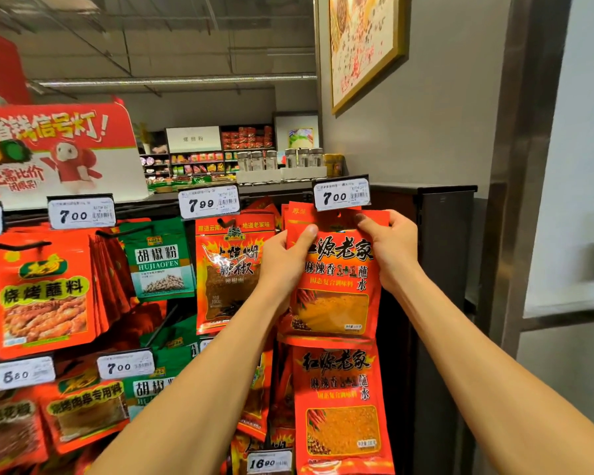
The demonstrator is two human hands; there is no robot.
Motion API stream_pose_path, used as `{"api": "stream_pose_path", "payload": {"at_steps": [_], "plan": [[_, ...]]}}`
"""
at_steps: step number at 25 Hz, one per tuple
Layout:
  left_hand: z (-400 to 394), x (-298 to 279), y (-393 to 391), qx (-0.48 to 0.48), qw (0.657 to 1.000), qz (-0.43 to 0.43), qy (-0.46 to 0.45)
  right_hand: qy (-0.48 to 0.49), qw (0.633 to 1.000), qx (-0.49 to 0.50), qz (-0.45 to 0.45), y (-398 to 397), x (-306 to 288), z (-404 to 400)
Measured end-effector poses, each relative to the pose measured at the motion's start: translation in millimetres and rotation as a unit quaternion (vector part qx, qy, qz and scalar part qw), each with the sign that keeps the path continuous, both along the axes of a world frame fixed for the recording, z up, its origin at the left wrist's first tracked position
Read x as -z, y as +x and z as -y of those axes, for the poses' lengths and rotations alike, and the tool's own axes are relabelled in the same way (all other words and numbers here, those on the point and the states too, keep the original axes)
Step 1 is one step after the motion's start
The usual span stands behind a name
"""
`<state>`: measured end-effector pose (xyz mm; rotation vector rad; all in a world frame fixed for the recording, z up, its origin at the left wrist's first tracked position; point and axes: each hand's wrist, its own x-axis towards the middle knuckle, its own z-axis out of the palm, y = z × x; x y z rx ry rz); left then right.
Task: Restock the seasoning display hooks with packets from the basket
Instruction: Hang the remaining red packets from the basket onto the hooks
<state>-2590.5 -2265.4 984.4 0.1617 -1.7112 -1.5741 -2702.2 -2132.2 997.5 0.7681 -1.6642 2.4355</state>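
Both bare forearms reach up from the bottom edge toward the display rack. Left hand [282, 258] grips the upper left edge of a red seasoning packet [336, 279], thumb across its front, fingers [307, 234] curled round behind. Right hand [391, 248] pinches the packet's top right corner, thumb on the front near the hang hole, remaining fingers hidden behind. Held upright against the rightmost top hook, directly under a price tag [341, 197] reading 7.00, with its top edge touching the tag's lower rim. Cannot tell whether the hole is over the hook yet. More red packets of the same kind stacked just behind it, and an identical packet [343, 406] hanging below on the lower row. Just left, a chilli flake packet [227, 275] under a 7.99 tag [209, 202]; farther left, green pepper powder packets [162, 265] and orange barbecue dip packets [45, 296]. On top of the rack, glass spice jars [278, 159]. Grey wall [443, 114] and a framed picture [364, 46] to the right.
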Motion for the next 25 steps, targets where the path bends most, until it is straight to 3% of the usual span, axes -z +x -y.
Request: {"api": "stream_pose_path", "payload": {"at_steps": [11, 18, 25], "plan": [[17.1, -2.3, -32.1, -0.081, 0.995, 0.045, 0.046, 0.085, 0.994, 0.073, 0.001, -33.6, -4.2, 28.9], [49.4, -0.3, -74.4, -0.188, 0.975, 0.118, -0.011, 0.204, 0.971, 0.126, -0.007, -74.7, -11.4, 64.5], [57.8, 2.3, -72.1, -0.172, 0.974, 0.145, -0.023, 0.249, 0.961, 0.122, -0.014, -79.5, -13.3, 66.7]]}}
